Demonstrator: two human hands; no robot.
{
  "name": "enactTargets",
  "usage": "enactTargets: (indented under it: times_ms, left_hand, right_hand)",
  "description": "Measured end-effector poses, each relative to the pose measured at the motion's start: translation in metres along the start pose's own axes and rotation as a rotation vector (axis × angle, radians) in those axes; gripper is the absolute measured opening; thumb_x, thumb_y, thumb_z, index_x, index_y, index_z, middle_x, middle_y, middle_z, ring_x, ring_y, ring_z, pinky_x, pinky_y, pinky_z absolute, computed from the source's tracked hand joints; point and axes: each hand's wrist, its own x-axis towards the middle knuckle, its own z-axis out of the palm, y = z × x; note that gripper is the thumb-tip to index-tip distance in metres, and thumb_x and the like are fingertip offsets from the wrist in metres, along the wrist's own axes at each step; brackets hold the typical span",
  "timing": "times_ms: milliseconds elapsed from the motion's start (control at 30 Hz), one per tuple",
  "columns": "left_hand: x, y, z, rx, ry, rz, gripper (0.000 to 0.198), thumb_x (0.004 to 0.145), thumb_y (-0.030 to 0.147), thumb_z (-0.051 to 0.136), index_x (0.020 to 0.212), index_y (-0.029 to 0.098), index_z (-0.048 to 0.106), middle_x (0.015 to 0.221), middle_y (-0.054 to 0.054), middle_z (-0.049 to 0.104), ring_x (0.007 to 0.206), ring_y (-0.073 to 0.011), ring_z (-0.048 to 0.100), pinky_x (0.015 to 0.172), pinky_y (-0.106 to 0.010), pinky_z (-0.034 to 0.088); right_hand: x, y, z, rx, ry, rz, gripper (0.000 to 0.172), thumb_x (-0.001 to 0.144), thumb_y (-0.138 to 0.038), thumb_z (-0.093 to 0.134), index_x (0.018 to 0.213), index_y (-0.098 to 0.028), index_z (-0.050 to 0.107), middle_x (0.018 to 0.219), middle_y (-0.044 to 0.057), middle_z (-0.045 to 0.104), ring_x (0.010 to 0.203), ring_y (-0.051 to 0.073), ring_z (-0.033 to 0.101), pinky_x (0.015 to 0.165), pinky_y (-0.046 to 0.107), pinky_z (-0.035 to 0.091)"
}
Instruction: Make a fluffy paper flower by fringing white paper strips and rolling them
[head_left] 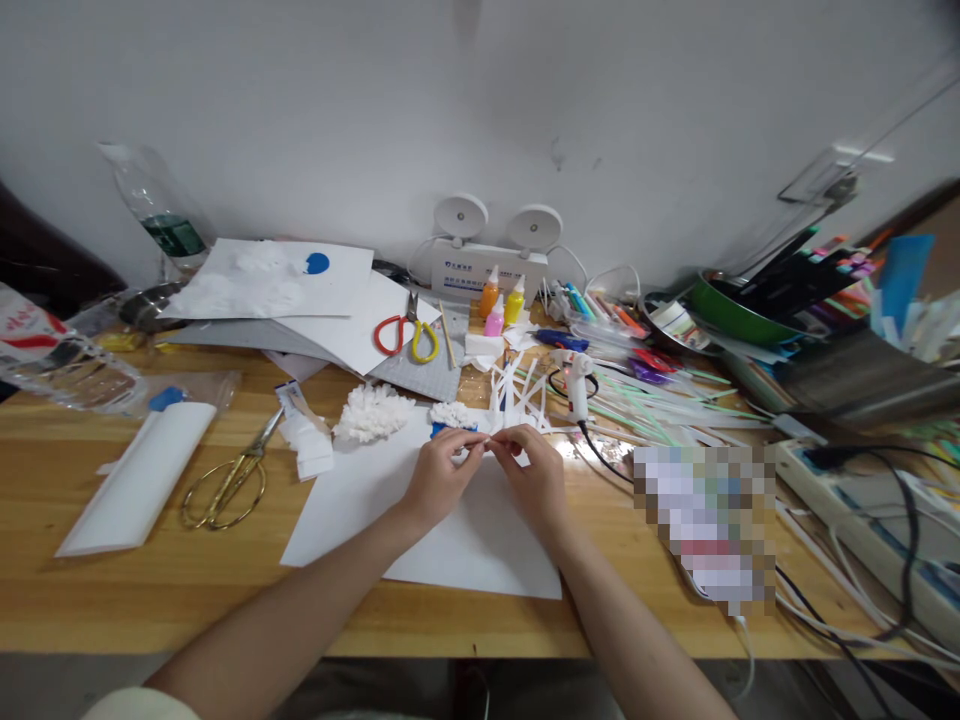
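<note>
Above a sheet of white paper, my left hand and my right hand meet fingertip to fingertip. Both are closed in a pinch, and whatever lies between the fingers is too small to make out. Just behind them is a small white crumpled cluster with blue under it. A larger fluffy white clump rests on the paper's far left part. White paper strips criss-cross behind my right hand. The white glue gun stands to the right of them, its black cord trailing forward.
Gold-handled scissors and a rolled white sheet lie at left. Red-and-yellow scissors rest on a grey mat. Paint bottles stand before a white router. A power strip with cables runs along the right.
</note>
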Motion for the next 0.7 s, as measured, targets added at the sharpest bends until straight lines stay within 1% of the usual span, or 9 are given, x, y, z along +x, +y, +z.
enactTargets:
  times_ms: [133, 233, 367, 500, 600, 700]
  left_hand:
    - [0.0, 0.0002, 0.0002, -0.046, -0.019, -0.036, 0.019, 0.077, 0.023, 0.048, 0.086, 0.018, 0.063, 0.088, -0.005, 0.065, 0.084, -0.0161, 0.057, 0.072, -0.027, 0.045]
    - [-0.0003, -0.0002, 0.0008, -0.081, -0.021, -0.066, 0.019, 0.077, 0.023, 0.048, 0.087, 0.018, 0.063, 0.089, -0.005, 0.065, 0.084, -0.0157, 0.057, 0.074, -0.026, 0.045]
    - [-0.0001, 0.0001, 0.0009, -0.119, -0.014, -0.11, 0.02, 0.077, 0.026, 0.048, 0.088, 0.018, 0.062, 0.089, -0.005, 0.064, 0.085, -0.0153, 0.057, 0.072, -0.025, 0.045]
    - [0.0012, 0.0004, -0.0002, -0.103, 0.014, -0.147, 0.019, 0.077, 0.03, 0.048, 0.081, 0.016, 0.06, 0.081, -0.004, 0.064, 0.076, -0.0145, 0.058, 0.067, -0.024, 0.045]
    - [0.0018, 0.0007, -0.001, -0.079, 0.026, -0.147, 0.019, 0.076, 0.031, 0.048, 0.079, 0.016, 0.06, 0.079, -0.003, 0.064, 0.074, -0.0143, 0.058, 0.065, -0.024, 0.044]
    - [0.002, 0.0013, -0.0013, -0.068, 0.005, -0.127, 0.018, 0.077, 0.029, 0.047, 0.079, 0.017, 0.059, 0.08, -0.004, 0.064, 0.076, -0.0145, 0.058, 0.065, -0.024, 0.044]
  right_hand:
    - [-0.0021, 0.0003, 0.0017, 0.004, 0.056, -0.021, 0.009, 0.077, -0.018, 0.052, 0.079, -0.02, 0.06, 0.073, 0.004, 0.059, 0.065, 0.014, 0.052, 0.059, 0.028, 0.044]
    - [-0.0029, 0.0012, 0.0025, -0.007, 0.074, -0.057, 0.009, 0.077, -0.018, 0.052, 0.078, -0.021, 0.06, 0.073, 0.004, 0.059, 0.069, 0.015, 0.053, 0.062, 0.029, 0.044]
    - [-0.0019, 0.0012, 0.0023, -0.018, 0.029, -0.062, 0.007, 0.077, -0.017, 0.05, 0.076, -0.02, 0.056, 0.07, 0.004, 0.056, 0.068, 0.015, 0.05, 0.062, 0.029, 0.043]
    - [-0.0002, 0.0007, 0.0022, 0.016, -0.037, -0.057, 0.006, 0.077, -0.015, 0.048, 0.074, -0.019, 0.051, 0.068, 0.002, 0.052, 0.066, 0.014, 0.047, 0.061, 0.028, 0.041]
    - [0.0007, 0.0003, 0.0024, 0.045, -0.071, -0.056, 0.008, 0.076, -0.012, 0.048, 0.072, -0.02, 0.048, 0.067, 0.001, 0.051, 0.063, 0.013, 0.045, 0.059, 0.027, 0.04]
    - [0.0011, 0.0001, 0.0026, 0.068, -0.096, -0.059, 0.009, 0.075, -0.012, 0.047, 0.071, -0.02, 0.047, 0.067, 0.001, 0.05, 0.063, 0.013, 0.046, 0.058, 0.026, 0.039]
